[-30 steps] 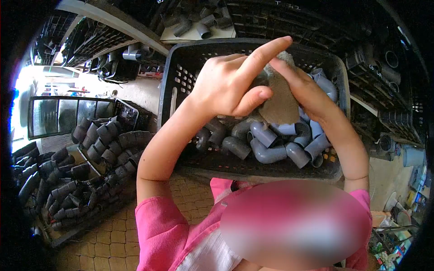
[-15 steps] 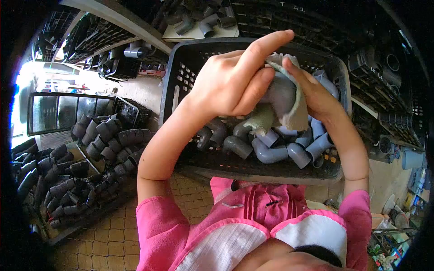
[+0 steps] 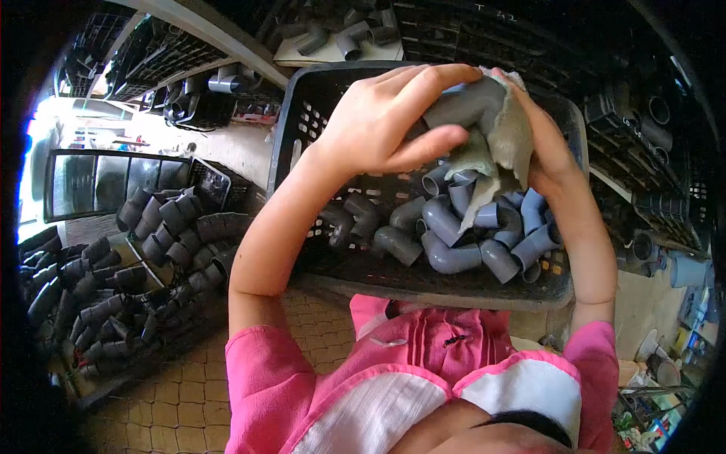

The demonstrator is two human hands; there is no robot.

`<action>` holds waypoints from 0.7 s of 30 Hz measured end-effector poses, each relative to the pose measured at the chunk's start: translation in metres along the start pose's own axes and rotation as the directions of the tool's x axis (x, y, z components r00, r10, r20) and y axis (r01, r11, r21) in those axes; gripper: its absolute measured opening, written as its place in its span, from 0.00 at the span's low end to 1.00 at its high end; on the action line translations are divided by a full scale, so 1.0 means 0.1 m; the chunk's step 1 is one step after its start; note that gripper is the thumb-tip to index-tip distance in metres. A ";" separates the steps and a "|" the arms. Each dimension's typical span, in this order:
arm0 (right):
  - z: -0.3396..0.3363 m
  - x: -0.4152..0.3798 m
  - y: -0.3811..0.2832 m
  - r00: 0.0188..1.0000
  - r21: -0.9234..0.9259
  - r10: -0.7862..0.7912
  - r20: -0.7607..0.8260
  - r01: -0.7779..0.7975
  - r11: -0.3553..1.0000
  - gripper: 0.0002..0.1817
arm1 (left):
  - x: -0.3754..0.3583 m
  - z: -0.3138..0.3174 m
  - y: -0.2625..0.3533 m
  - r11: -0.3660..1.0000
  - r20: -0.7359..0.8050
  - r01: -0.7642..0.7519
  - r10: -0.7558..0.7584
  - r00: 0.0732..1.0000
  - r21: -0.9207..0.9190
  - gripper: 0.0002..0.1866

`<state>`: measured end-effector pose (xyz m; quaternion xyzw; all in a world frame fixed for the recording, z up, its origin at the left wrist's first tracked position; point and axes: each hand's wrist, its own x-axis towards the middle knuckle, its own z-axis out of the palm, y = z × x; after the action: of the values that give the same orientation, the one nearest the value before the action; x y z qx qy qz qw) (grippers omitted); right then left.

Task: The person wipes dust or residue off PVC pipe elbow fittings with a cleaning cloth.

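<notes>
A grey pipe elbow (image 3: 473, 106) is held above a black crate (image 3: 431, 284). My left hand (image 3: 389, 117) curves over the elbow's far side, fingers on it and thumb standing apart. A worn, pale green-grey cloth (image 3: 514, 140) wraps the elbow's right side and hangs in ragged strips. My right hand (image 3: 543, 140) grips this cloth from the right and presses it against the elbow; its palm and most fingers are hidden. Below both hands, several grey pipe elbows (image 3: 451, 253) lie loosely in the crate.
Many dark pipe fittings (image 3: 113, 310) are heaped at the left. Another crate (image 3: 646, 125) with fittings stands at the right. More elbows (image 3: 352, 38) rest on a light board behind the crate. A metal beam (image 3: 219, 41) crosses the upper left.
The elbow and cloth have tilted and moved slightly up and right. My left index finger, stretched out before, now bends over the elbow, and its thumb has moved away from it.
</notes>
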<state>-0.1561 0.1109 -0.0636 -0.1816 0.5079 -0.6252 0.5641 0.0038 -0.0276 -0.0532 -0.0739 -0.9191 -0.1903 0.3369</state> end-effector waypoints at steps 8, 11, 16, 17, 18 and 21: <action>-0.04 0.02 0.01 0.983 -0.193 -0.149 -0.105 0.127 0.973 0.26 | -0.02 0.07 0.11 0.918 -0.011 0.322 -0.328 0.945 0.230 0.22; -0.01 0.01 0.09 0.940 -0.404 -0.336 0.061 0.331 0.853 0.28 | -0.01 0.09 0.08 0.886 -0.048 0.362 -0.364 0.930 0.289 0.20; -0.09 0.04 0.06 0.974 -0.306 -0.213 -0.072 0.182 0.934 0.26 | -0.03 0.11 0.00 0.947 -0.134 0.194 -0.164 0.977 0.256 0.19; -0.09 0.02 0.02 0.978 -0.259 -0.176 -0.112 0.142 0.955 0.25 | -0.02 0.11 0.01 0.956 -0.146 0.165 -0.132 0.980 0.242 0.19; -0.05 -0.01 -0.04 0.980 -0.209 -0.135 -0.148 0.103 0.972 0.24 | -0.01 0.09 0.01 0.964 -0.158 0.135 -0.100 0.982 0.231 0.19; -0.19 0.01 0.00 0.998 -0.133 -0.058 0.038 0.063 0.989 0.24 | 0.00 0.07 0.04 0.978 -0.176 0.068 -0.033 0.984 0.196 0.19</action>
<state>-0.1716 0.1186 -0.0713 -0.2453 0.5334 -0.6030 0.5401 0.0002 -0.0215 -0.0570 0.0008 -0.9028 -0.1106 0.4157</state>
